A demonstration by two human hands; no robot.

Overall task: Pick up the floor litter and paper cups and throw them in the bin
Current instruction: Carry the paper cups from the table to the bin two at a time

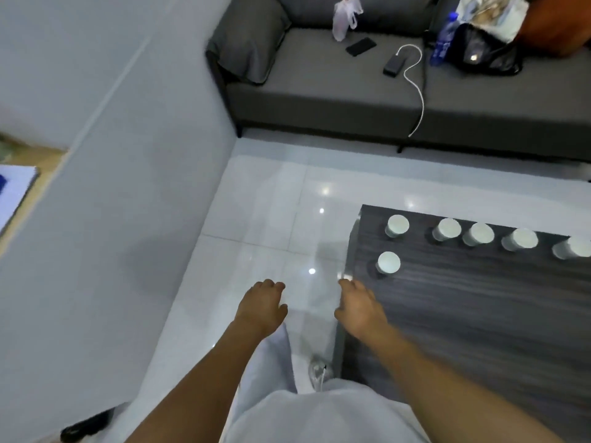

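Note:
Several white paper cups stand upside down on a dark wood-grain table (pixel 479 314). The nearest cup (pixel 388 263) is by the table's left edge, and a row of others (pixel 397 226) runs to the right behind it. My right hand (pixel 359 306) hovers over the table's left edge just below the nearest cup, fingers relaxed and holding nothing. My left hand (pixel 262 303) hangs over the white tiled floor (pixel 271 203), loosely curled and holding nothing. No bin and no floor litter shows in view.
A grey sofa (pixel 319 84) stands at the back with a phone, a power bank with a white cable, a white plastic bag, a blue bottle and a black bag on it. A grey wall (pixel 112 219) runs along the left. My shoe (pixel 318 372) is near the table.

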